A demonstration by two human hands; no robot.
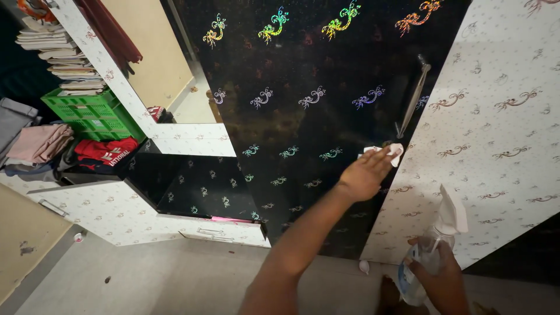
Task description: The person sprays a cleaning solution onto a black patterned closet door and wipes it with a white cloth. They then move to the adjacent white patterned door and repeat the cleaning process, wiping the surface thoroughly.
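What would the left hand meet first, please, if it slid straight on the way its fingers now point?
Probably the metal door handle: the left hand presses a white cloth on the black door, fingers aimed up-right toward the handle's lower end.

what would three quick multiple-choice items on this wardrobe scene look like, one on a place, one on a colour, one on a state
1. Where is the white cloth?
A. on the floor
B. pressed against the black wardrobe door, just below its metal handle
C. in the green crate

2. What colour is the crate under the stack of papers?
A. green
B. blue
C. yellow

3. What state is the bottom drawer in?
A. shut
B. pulled open
C. taken out and lying on the floor

Answers:
1 B, the left hand lies flat on the cloth against the dark panel.
2 A, its lattice sides are bright green.
3 B, its front stands out from the cabinet and the dark inside shows.

The right hand grips a clear spray bottle.
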